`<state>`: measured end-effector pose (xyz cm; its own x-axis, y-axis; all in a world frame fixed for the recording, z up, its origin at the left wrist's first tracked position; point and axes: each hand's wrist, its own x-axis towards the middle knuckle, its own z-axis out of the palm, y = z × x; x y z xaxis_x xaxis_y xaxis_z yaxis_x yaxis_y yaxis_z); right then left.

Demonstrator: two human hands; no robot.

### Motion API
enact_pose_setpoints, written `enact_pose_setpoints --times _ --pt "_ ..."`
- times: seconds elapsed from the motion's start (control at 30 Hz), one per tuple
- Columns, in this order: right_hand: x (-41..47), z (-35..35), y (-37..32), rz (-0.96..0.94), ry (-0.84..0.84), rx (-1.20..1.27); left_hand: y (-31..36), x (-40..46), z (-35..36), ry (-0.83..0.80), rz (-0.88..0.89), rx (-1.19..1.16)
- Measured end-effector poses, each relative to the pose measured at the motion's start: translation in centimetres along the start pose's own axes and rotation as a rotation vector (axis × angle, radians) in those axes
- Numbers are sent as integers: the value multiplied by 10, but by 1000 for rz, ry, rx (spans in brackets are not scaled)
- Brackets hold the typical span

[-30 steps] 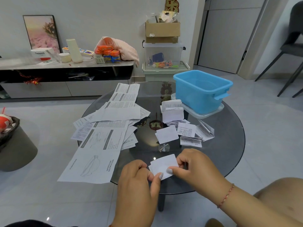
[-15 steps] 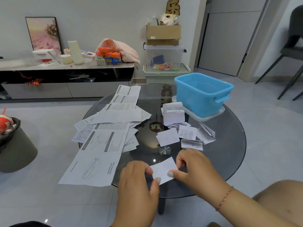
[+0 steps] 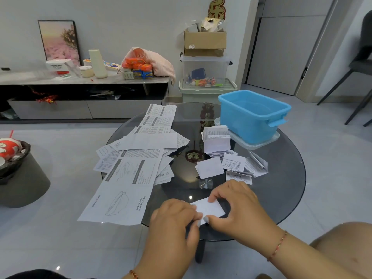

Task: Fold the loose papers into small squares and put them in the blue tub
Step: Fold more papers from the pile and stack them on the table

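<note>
At the near edge of the round glass table (image 3: pixel 285 188), both hands pinch a small folded white paper (image 3: pixel 210 209). My left hand (image 3: pixel 173 220) grips its left end with thumb and fingers. My right hand (image 3: pixel 239 206) pinches its right side and top corner. Several folded paper squares (image 3: pixel 225 164) lie in the middle of the table. Unfolded instruction sheets (image 3: pixel 130 178) spread over the left half. The blue tub (image 3: pixel 253 115) stands at the far right on a clear lid; its inside looks empty as far as I can see.
A dark stool with a basket (image 3: pixel 18 170) is at the left. Behind the table stand a low TV cabinet (image 3: pixel 84 97), stacked storage boxes (image 3: pixel 205 73) and a cardboard box. A dark chair (image 3: pixel 358 63) stands at the far right. My knee (image 3: pixel 346 244) is at bottom right.
Both hands kept hold of the small paper and worked it; my right hand's fingers moved onto its top corner. The view shifted a little.
</note>
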<state>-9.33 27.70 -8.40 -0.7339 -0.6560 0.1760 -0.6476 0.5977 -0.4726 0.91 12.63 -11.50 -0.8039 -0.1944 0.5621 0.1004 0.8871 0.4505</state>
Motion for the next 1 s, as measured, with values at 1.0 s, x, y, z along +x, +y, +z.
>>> enact_pose_setpoints --times 1.0 --pt "-32 -1 2 -441 -13 -348 9 -15 6 -25 306 259"
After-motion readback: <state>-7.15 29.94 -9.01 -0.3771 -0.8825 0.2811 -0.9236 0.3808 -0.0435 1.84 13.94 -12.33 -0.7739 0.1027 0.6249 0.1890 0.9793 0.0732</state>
